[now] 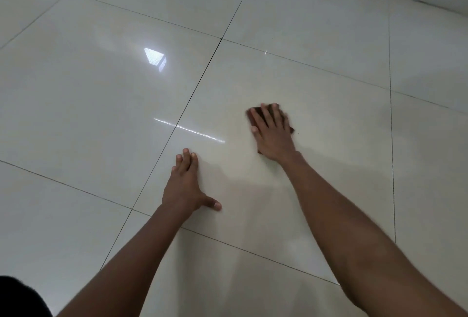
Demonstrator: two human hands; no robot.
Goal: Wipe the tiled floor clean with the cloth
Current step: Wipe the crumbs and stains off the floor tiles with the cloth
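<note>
Our flat right hand [272, 136] presses the soft, limp brown cloth [254, 113] onto the glossy tile floor [316, 93], left hand [186, 187] splayed, bracing.

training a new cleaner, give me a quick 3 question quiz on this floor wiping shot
1. True or false: the left hand holds the cloth.
2. Which hand presses the cloth on the floor? A) left B) right C) both
3. Fill in: the left hand rests flat on the ____.

Key:
1. False; it lies bare on the tile.
2. B; the right hand covers the brown cloth, fingers straight.
3. Floor.
</note>
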